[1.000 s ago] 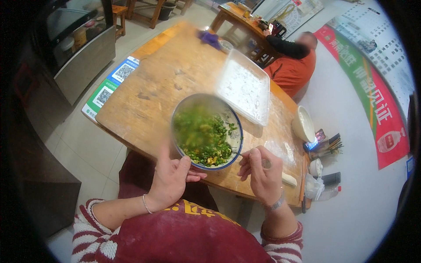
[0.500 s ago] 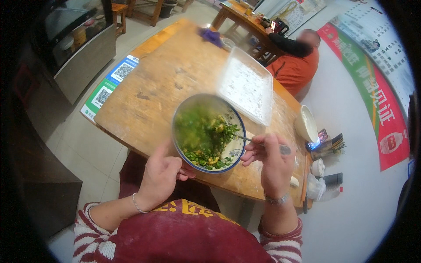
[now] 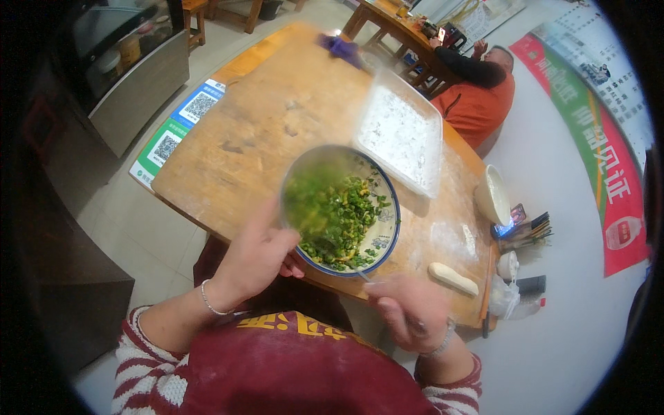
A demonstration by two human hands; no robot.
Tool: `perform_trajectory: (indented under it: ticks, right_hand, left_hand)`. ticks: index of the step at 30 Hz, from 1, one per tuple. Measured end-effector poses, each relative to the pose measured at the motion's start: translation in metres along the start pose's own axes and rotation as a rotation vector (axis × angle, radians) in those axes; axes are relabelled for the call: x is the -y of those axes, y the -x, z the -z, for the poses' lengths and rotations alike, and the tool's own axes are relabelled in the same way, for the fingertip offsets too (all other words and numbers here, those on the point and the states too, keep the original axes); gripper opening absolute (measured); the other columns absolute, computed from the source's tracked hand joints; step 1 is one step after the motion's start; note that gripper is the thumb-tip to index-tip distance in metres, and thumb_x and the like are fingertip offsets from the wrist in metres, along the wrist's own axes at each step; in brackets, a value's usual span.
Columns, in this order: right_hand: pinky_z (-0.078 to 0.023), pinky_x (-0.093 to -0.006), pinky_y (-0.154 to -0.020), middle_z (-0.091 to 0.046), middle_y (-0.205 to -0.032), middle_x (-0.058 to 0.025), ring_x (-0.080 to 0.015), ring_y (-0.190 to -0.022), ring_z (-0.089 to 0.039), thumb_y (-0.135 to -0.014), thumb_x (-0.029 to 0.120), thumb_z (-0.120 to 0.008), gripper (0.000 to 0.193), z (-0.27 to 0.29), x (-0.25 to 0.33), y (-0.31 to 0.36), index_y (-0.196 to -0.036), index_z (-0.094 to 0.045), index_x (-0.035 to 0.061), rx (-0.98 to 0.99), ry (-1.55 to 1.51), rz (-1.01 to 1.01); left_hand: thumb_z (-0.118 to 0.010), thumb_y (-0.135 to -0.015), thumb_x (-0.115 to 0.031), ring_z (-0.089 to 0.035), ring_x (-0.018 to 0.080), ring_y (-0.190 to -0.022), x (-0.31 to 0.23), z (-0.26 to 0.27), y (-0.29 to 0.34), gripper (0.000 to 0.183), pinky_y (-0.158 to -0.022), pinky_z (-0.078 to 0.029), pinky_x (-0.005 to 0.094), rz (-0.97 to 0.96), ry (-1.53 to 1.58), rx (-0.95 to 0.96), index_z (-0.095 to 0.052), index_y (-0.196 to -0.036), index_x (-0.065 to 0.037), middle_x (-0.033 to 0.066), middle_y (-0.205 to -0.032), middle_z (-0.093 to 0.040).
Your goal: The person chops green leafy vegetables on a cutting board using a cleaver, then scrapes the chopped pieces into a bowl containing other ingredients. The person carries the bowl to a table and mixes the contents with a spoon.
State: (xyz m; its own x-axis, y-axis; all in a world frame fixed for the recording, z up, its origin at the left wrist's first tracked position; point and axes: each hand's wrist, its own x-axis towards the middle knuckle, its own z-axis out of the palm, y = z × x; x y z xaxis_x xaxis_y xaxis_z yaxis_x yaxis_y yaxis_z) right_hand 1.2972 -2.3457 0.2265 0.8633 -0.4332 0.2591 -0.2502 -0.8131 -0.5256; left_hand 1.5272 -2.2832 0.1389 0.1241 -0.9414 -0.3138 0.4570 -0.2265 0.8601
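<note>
A white bowl with a blue rim (image 3: 398, 225) stands at the table's near edge. Chopped greens mixed with yellow bits (image 3: 349, 225) fill much of it; the far left part is blurred. My left hand (image 3: 252, 252) grips the bowl's near left side, thumb at the rim and fingers underneath. Closed around the handle of a metal spoon (image 3: 362, 275), my right hand (image 3: 411, 311) is just outside the near right rim. The spoon's head is hidden in the greens. Right of that hand, a pale dough roll (image 3: 453, 279) lies on the floured wood.
Beyond the bowl sits a white plastic tray (image 3: 401, 131) dusted with flour. A pale bowl (image 3: 492, 196), a chopstick holder (image 3: 529, 234) and a plastic bag (image 3: 505, 297) line the wooden table's (image 3: 228, 159) right edge. A person in orange (image 3: 477, 104) sits at another table.
My right hand has swung toward me and down, from the bowl's right side to its near right rim, with the spoon. The dough roll is now uncovered. My left hand stays on the bowl.
</note>
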Motion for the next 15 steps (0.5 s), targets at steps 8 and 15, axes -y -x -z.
perform_trajectory:
  ticks: [8,15]
  right_hand:
    - [-0.054,-0.0387,-0.067,-0.068,-0.087,-0.0172,-0.0336,-0.075,-0.067,-0.089,0.002,-0.067,0.008,-0.013,-0.035,-0.017,-0.097,-0.067,0.0,0.023,0.129,-0.068]
    - [-0.053,-0.038,-0.062,-0.067,-0.081,-0.0163,-0.0329,-0.069,-0.067,-0.089,0.004,-0.067,0.005,0.018,-0.013,-0.029,-0.094,-0.068,0.0009,-0.096,-0.016,-0.071]
  left_hand:
    - [-0.047,-0.089,0.002,-0.064,0.0148,-0.06,-0.003,-0.015,-0.003,0.048,-0.053,-0.056,0.0291,-0.109,-0.147,-0.075,-0.038,-0.136,0.001,0.0128,-0.088,-0.065]
    - [-0.047,-0.088,0.002,-0.064,0.0134,-0.065,-0.006,-0.016,-0.004,0.047,-0.055,-0.056,0.0282,-0.051,-0.159,-0.086,-0.04,-0.135,0.001,0.0134,-0.099,-0.065]
